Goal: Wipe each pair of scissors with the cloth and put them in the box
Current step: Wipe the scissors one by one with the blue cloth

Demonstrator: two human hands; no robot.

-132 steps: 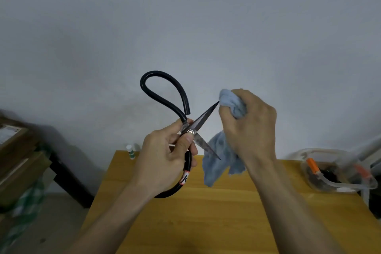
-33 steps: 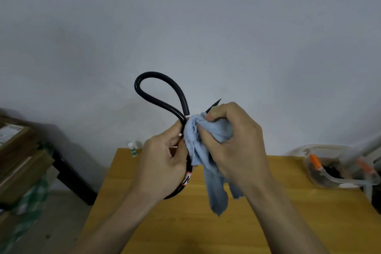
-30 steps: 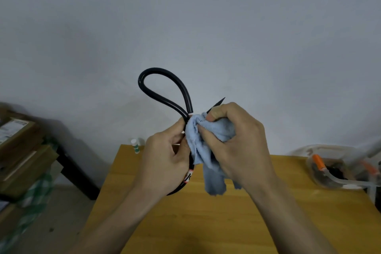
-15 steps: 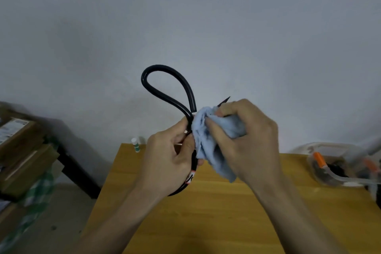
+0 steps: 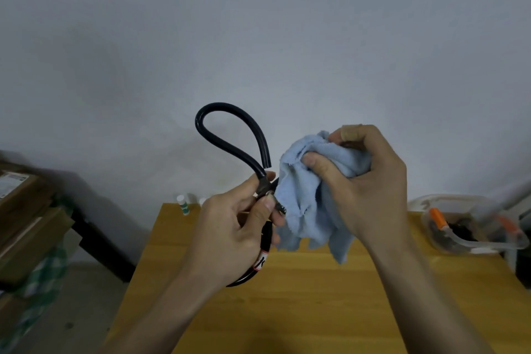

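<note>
Above table (image 5: 287, 310): L hand (image 5: 230, 238) grips scissors (image 5: 230, 146), R hand (image 5: 370, 187) bunches cloth (image 5: 304, 204) round blades.

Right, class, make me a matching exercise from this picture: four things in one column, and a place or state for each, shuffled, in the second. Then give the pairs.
Things:
1. black scissors
2. blue cloth
3. clear plastic box
4. small white bottle

Places or states:
A. at the table's far left edge
B. bunched in the right hand
C. at the table's right edge
D. held up by the left hand

Pairs: 1-D, 2-B, 3-C, 4-A
</note>
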